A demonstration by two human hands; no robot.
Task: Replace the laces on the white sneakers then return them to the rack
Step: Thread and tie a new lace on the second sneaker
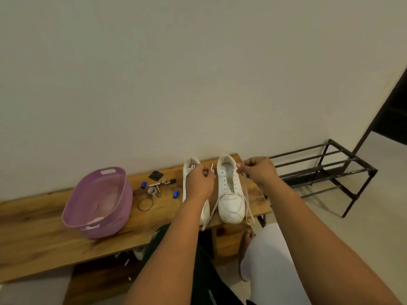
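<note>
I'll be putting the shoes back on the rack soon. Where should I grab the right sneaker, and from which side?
Grip the right sneaker at its heel collar, coming from above. The opening faces up and the heel points to the wall, so fingers can hook inside the rim. Its lace hangs loose over the bench edge; gather it first.

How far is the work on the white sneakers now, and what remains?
Done: both sneakers stand on the wooden bench. The right sneaker has a lace through its lowest eyelets; the upper eyelets are empty. In hand: the left hand and right hand each pinch a lace end. Left: finishing this lacing, the left sneaker, mostly hidden, then the empty rack.
</note>
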